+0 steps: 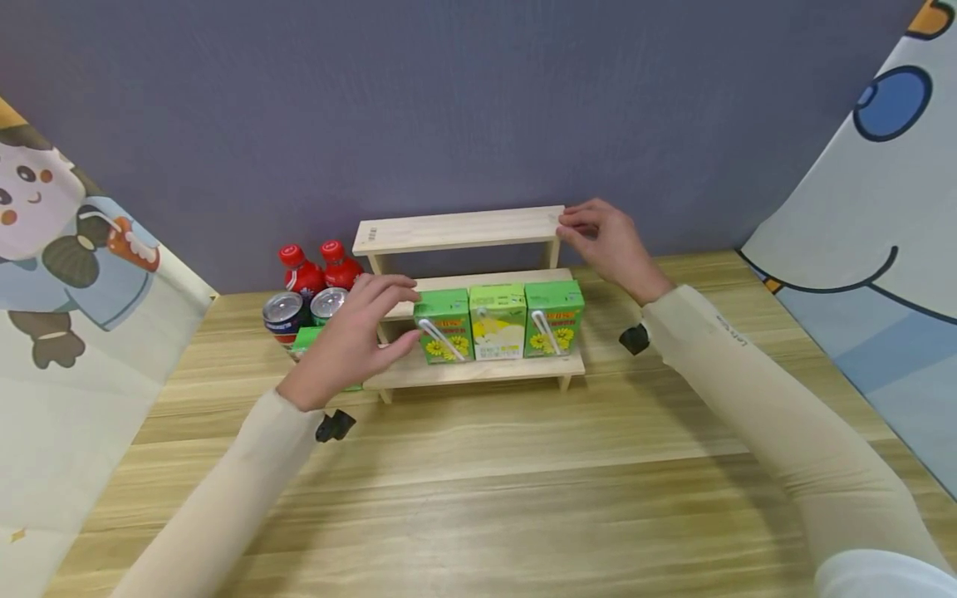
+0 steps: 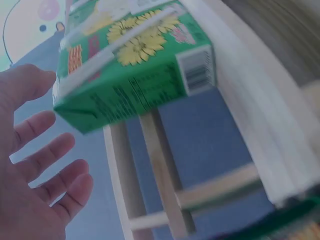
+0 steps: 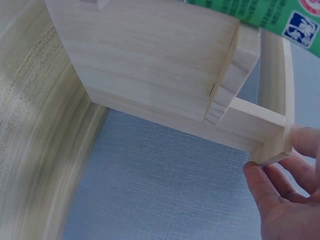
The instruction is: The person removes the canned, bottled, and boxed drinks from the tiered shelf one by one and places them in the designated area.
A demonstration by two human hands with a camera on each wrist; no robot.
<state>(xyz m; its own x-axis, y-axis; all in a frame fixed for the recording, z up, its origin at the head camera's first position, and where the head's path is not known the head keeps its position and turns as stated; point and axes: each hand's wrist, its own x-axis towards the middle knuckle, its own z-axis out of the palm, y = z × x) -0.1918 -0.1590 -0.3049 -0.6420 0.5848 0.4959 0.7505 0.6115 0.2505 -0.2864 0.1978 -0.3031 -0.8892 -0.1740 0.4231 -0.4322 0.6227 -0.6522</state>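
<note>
A three-step wooden shelf (image 1: pixel 478 372) stands against the back wall, with three drink cartons in a row on its lowest step. The left (image 1: pixel 443 325) and right (image 1: pixel 553 318) cartons are green with yellow flowers; the middle one (image 1: pixel 498 322) is lighter green and white. All three show a white straw on the front. My left hand (image 1: pixel 359 336) is beside the left carton, fingers spread and loosely bent, thumb close to the carton's corner in the left wrist view. With thumb and fingertips, my right hand (image 1: pixel 609 247) pinches the right end of the top board (image 3: pixel 277 145).
Left of the shelf stand two red-capped bottles (image 1: pixel 302 276), two cans (image 1: pixel 284 311) and a green carton (image 1: pixel 306 339) partly hidden behind my left hand. The wood-grain table (image 1: pixel 478 498) reaches a grey-blue back wall (image 1: pixel 463 100). Cartoon-printed panels (image 1: pixel 860 249) flank both sides.
</note>
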